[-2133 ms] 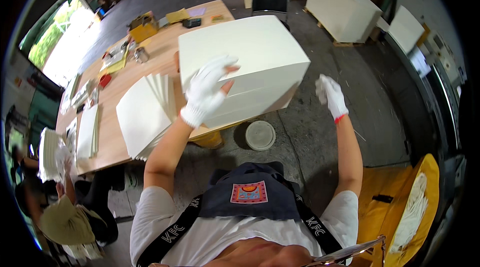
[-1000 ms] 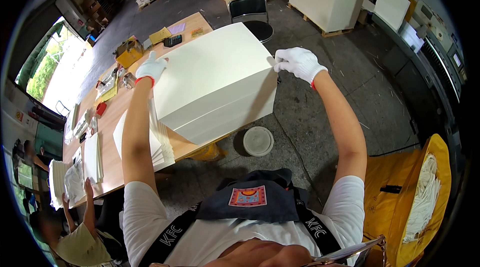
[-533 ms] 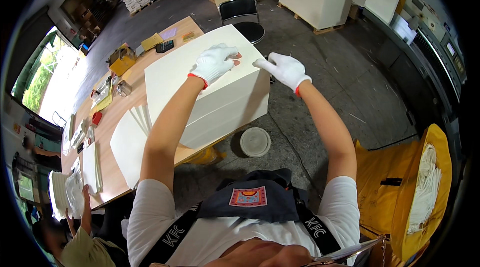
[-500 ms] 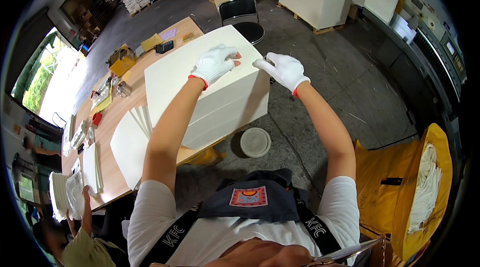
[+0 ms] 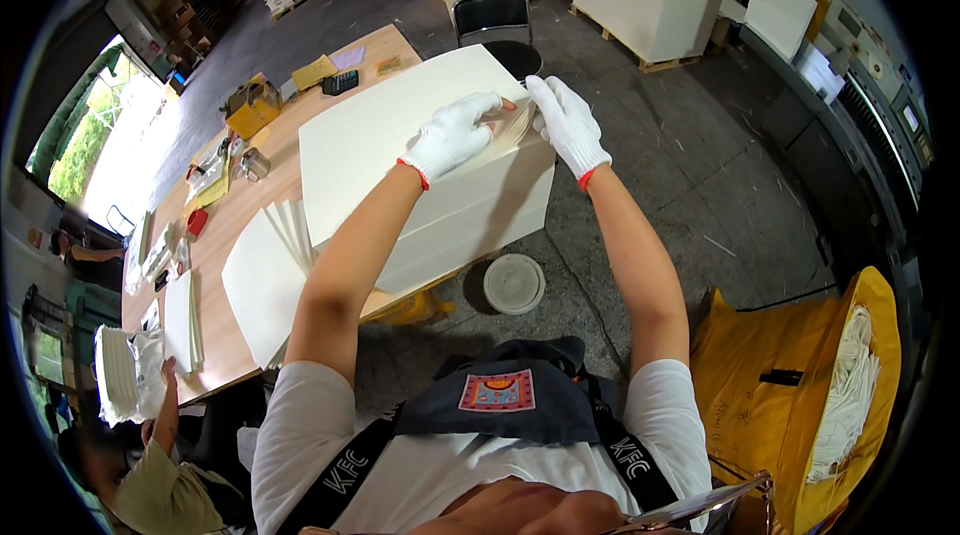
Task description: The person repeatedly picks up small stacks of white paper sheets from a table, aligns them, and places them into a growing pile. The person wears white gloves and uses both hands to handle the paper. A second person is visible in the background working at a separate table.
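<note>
A tall stack of large white paper sheets (image 5: 390,125) stands on the wooden table in front of me. My left hand (image 5: 452,138), in a white knit glove with bare fingertips showing, rests on top with thumb and forefinger apart. Beside it, the near right corner of the top paper sheets (image 5: 517,127) is bent up in a fanned curl. My right hand (image 5: 569,127), gloved too, closes on the edge of that corner; its thumb is partly hidden.
Loose white sheets (image 5: 258,280) lie fanned on the table (image 5: 225,320), near a calculator (image 5: 341,83) and yellow box (image 5: 251,111). A lidded bucket (image 5: 514,284) is on the floor. A yellow sack (image 5: 760,375) stands right; a co-worker (image 5: 165,485) handles paper at left.
My right hand has turned upright and closed on the stack's corner, where the top sheets now curl up. My left hand has shifted slightly toward that corner. The view has moved a little.
</note>
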`<state>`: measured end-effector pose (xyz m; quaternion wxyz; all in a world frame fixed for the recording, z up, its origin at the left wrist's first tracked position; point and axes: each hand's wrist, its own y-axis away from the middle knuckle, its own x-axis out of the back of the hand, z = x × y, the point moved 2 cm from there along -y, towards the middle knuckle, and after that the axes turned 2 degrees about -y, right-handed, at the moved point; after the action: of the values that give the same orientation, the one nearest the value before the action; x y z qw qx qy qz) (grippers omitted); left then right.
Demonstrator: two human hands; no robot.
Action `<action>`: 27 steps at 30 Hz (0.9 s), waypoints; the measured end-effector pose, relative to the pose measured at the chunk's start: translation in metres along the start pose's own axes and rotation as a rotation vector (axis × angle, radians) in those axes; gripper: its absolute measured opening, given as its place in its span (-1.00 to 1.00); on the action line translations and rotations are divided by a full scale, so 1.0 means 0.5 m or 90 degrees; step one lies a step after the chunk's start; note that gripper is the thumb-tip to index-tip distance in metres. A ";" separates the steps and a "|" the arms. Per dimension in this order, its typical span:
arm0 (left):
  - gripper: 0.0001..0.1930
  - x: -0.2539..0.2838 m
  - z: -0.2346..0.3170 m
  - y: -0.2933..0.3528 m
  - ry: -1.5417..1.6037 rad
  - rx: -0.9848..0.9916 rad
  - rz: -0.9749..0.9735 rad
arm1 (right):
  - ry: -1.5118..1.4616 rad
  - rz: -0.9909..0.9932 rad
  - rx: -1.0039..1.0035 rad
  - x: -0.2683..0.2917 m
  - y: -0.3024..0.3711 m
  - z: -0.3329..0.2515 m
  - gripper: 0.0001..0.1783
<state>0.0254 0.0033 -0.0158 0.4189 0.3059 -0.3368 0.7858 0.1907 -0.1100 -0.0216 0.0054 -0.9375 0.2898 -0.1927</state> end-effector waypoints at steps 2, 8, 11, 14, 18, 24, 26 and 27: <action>-0.62 0.008 0.005 -0.004 0.050 0.015 -0.027 | 0.002 0.059 0.061 -0.014 -0.004 0.021 -0.38; -0.57 0.005 0.024 0.009 -0.010 0.049 -0.004 | 0.052 0.157 0.186 -0.028 0.004 0.038 -0.47; -0.55 0.008 0.028 0.006 0.029 0.093 -0.011 | 0.052 0.156 0.186 -0.028 0.000 0.045 -0.47; -0.54 0.007 0.022 0.004 0.048 0.080 -0.005 | 0.055 0.169 0.188 -0.027 -0.003 0.048 -0.46; -0.60 0.007 0.033 0.009 0.075 0.047 0.013 | 0.060 0.169 0.191 -0.026 -0.010 0.056 -0.44; -0.68 0.004 0.016 0.009 0.001 -0.007 0.023 | 0.094 0.151 0.182 -0.027 0.002 0.034 -0.45; -0.69 0.006 0.040 0.006 -0.017 0.084 -0.037 | 0.096 0.171 0.191 -0.027 -0.006 0.052 -0.45; -0.69 0.006 0.044 0.008 -0.016 0.111 -0.044 | 0.096 0.179 0.198 -0.029 -0.008 0.055 -0.45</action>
<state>0.0251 -0.0141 -0.0016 0.4131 0.3623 -0.2618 0.7934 0.1919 -0.1014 -0.0515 0.1550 -0.8587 0.3841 -0.3018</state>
